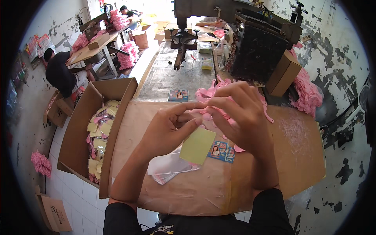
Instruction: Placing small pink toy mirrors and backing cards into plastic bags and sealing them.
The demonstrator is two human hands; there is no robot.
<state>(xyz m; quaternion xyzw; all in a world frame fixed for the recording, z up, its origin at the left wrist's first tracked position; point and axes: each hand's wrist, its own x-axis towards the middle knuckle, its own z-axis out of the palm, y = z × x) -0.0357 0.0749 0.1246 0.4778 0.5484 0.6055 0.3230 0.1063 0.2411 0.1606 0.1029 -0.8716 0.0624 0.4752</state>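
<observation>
In the head view, the left hand (pixel 166 127) and right hand (pixel 244 117) bring their fingertips together above the brown surface (pixel 299 164); whether either grip closes on anything cannot be told. A yellow-green card (pixel 197 147) sits just below the left thumb, between clear bags (pixel 162 166) and pink plastic pieces (pixel 203 94). This looks like a packing step, calling next for a light, steady pinch.

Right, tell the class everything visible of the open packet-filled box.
The box is long, brown and rectangular, apparently cardboard, with its top open. Piled inside are packets showing pale yellow cards and pink pieces. It sits beside the left edge of the table; its base is hidden. The left hand isn't touching it.
</observation>
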